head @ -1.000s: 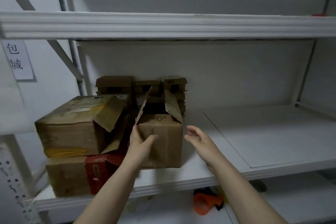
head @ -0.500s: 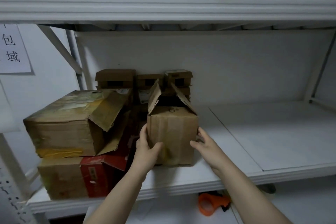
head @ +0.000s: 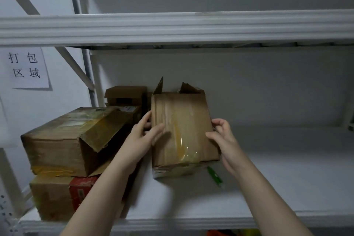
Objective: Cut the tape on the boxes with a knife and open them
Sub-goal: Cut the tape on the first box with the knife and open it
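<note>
A small brown cardboard box (head: 182, 130) is tipped back so its taped face points at me, with its open flaps at the far end. My left hand (head: 142, 138) grips its left side, thumb across the front. My right hand (head: 222, 136) holds its right edge with curled fingers. A strip of yellowish clear tape runs down the facing side. A green knife (head: 214, 175) lies on the shelf (head: 277, 178) just below the box's right corner, partly hidden by it.
A large opened box (head: 63, 140) sits on a red-and-brown box (head: 63, 195) at the left. Small boxes (head: 124, 96) stand at the back. A shelf beam (head: 172, 27) crosses overhead. A paper sign (head: 26, 67) hangs left.
Both hands closed on the small box and tipped it back off the shelf, turning its taped underside toward me. The green knife came into view beneath it.
</note>
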